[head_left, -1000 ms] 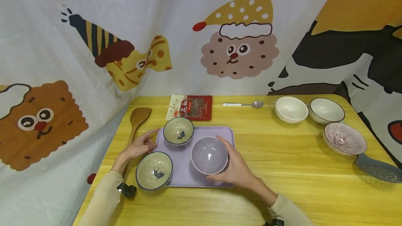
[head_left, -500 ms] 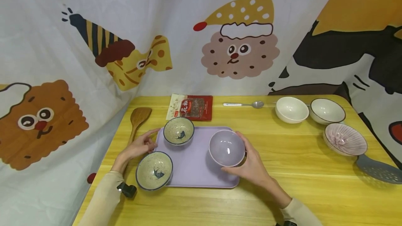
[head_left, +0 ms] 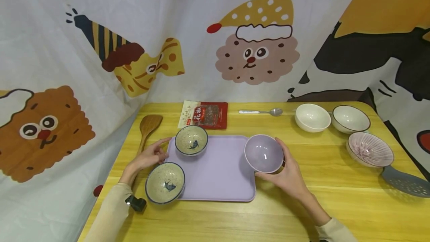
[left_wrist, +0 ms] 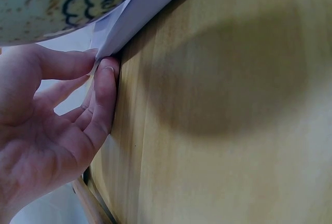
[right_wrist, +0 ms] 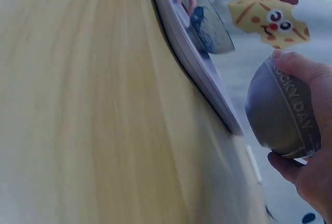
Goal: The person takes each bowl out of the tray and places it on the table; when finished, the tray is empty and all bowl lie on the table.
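Observation:
My right hand (head_left: 285, 173) grips a lilac bowl (head_left: 264, 153) and holds it in the air over the right edge of the lilac tray (head_left: 215, 176). In the right wrist view the thumb and fingers (right_wrist: 311, 151) wrap the bowl (right_wrist: 280, 112), clear of the tray (right_wrist: 197, 63). My left hand (head_left: 149, 156) rests on the table with its fingertips (left_wrist: 106, 71) against the tray's left edge (left_wrist: 140, 11). A speckled fish bowl (head_left: 191, 140) stands on the tray's far left. A second fish bowl (head_left: 165, 182) sits at its near left corner.
A wooden spatula (head_left: 147, 127) lies left of the tray, a red snack packet (head_left: 203, 115) and a metal spoon (head_left: 265, 112) behind it. Two white bowls (head_left: 312, 117) (head_left: 351, 118), a ribbed pink bowl (head_left: 369, 148) and a grey slotted spoon (head_left: 404, 180) lie at the right.
My right hand has lifted the lilac bowl off the tray's middle and carried it rightward past the tray's right edge. The left hand has stayed put.

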{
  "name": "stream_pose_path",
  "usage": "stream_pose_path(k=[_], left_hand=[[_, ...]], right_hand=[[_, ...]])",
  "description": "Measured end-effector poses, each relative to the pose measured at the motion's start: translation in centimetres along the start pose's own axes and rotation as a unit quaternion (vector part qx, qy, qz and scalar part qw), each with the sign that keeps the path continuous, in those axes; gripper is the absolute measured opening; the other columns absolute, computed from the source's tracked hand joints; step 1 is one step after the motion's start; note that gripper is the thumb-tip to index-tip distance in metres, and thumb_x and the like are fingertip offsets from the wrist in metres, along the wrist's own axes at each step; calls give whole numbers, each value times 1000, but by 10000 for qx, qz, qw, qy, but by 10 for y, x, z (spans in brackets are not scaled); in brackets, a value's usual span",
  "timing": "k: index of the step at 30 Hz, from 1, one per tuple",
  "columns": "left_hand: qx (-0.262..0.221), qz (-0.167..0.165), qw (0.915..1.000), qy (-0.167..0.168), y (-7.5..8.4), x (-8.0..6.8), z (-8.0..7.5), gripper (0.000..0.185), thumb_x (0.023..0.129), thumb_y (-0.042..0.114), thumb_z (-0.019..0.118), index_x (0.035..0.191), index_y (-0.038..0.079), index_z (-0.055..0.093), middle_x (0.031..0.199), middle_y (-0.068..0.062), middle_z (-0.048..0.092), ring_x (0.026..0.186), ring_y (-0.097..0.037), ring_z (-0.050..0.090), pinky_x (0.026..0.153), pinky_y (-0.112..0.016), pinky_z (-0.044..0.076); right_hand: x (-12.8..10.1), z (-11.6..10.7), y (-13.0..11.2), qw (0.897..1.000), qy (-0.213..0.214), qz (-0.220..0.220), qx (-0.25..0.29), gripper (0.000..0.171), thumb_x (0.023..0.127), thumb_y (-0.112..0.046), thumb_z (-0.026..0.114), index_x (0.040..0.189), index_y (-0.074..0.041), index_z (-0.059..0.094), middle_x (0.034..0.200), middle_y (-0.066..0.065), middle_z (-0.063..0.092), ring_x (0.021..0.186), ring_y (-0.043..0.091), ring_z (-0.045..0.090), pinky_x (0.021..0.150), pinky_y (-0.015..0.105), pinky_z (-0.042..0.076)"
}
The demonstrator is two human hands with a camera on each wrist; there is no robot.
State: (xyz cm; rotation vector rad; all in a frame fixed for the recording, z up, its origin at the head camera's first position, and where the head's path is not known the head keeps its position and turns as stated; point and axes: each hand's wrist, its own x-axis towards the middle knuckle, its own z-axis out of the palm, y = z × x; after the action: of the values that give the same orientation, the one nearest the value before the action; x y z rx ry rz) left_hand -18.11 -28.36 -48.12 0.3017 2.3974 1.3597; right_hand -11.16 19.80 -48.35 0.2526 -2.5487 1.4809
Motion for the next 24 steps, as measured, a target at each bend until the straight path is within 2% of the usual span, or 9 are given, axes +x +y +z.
stream_pose_path(k=[5,10,12,18,24], left_hand=[[-28,-57,10000,-7,-1,0,0,70,96,0,61,158,0,29,84,-22,62,70,-17,59,63,-27,54],[-58,-102,9999,3,0,0,0,70,96,1,61,158,1,29,85,-21,62,71,-18,59,63,-27,54],[-57,-98,9999,5,0,0,0,70,96,2,61,158,1,29,85,-21,62,71,-18,59,63,-28,54],[-39,-22,10000,-21,-3,0,0,70,96,1,62,158,0,29,84,-20,62,70,-17,58,63,-27,53],[-32,14,10000,-38,-4,1,-1,71,95,1,62,158,0,29,83,-19,61,70,-17,58,63,-27,53]], right_hand=[[1,-15,7,9996,165,184,-116,126,60,-23,100,161,-16,25,150,22,45,130,38,52,96,5,35],[2,-29,11,9989,394,175,-165,124,60,-17,99,160,-11,26,151,22,44,128,37,51,94,2,36],[2,-34,13,9984,502,164,-175,122,60,-14,99,159,-10,27,151,20,45,125,32,51,93,2,38],[-1,-52,16,9963,778,265,-244,120,60,-9,98,158,-13,30,146,19,49,116,4,49,88,3,41],[-5,-67,23,9930,1044,519,-198,119,61,-5,97,159,-17,30,145,19,48,112,-3,49,87,1,41]])
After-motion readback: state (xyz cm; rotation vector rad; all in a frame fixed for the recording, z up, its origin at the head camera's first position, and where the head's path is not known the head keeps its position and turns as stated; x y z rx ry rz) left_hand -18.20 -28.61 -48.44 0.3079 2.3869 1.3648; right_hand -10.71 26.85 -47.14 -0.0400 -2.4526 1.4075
